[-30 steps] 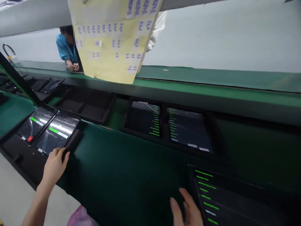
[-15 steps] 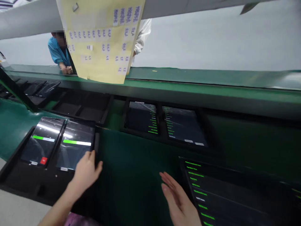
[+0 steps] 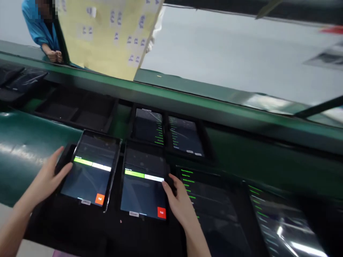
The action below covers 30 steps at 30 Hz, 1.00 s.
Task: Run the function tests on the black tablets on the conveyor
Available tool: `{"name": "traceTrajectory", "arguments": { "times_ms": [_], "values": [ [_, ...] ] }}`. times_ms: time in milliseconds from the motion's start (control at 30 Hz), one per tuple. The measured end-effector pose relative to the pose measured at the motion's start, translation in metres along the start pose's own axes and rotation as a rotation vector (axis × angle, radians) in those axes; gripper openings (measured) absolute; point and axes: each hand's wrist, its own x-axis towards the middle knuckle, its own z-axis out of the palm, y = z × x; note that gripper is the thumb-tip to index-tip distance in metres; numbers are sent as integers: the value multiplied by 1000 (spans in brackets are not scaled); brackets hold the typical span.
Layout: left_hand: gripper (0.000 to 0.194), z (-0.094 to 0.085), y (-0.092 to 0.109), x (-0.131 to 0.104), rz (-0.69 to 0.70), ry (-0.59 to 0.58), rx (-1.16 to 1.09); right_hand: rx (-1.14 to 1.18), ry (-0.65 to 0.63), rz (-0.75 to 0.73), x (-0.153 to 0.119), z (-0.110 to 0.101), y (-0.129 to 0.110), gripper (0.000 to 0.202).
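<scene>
A black tray (image 3: 80, 228) in front of me carries two tablets side by side. The left tablet (image 3: 85, 182) and the right tablet (image 3: 143, 196) are both lit, each with a green and white bar and a red button at the lower right. My left hand (image 3: 46, 180) grips the tray's left side, its thumb against the left tablet's edge. At the opposite side, my right hand (image 3: 179, 201) is closed on the tray's right edge, thumb tip at the right tablet's border. The undersides of my fingers are partly hidden.
Right of the tray lie more tablets with green text lines, a dark tablet (image 3: 214, 210) and a glossy tablet (image 3: 286, 221). Behind stand a tray with two tablets (image 3: 148, 126) and a black tray (image 3: 77, 107). A yellow sheet (image 3: 107, 39) hangs ahead; a person in blue (image 3: 40, 25) is beyond.
The tray with its two tablets has slid right, close to the other tablets. My left hand has come into view at its left side; my right hand has closed on its right edge.
</scene>
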Motion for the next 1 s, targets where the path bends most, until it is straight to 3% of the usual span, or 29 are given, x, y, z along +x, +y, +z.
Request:
{"name": "traceTrajectory", "arguments": {
  "times_ms": [67, 233, 400, 600, 1000],
  "values": [
    [89, -3, -7, 30, -13, -49, 22, -8, 49, -17, 4, 2, -4, 68],
    [100, 27, 21, 65, 184, -105, 132, -22, 107, 10, 8, 8, -12, 63],
    [107, 43, 24, 67, 270, -73, 251, -40, 214, 56, -1, 9, -18, 59],
    [118, 44, 21, 72, 303, -33, 402, -72, 258, 88, -12, 2, -25, 48],
    [130, 42, 26, 72, 327, -69, 430, -178, 306, 111, -23, -6, -36, 41]
  ]
}}
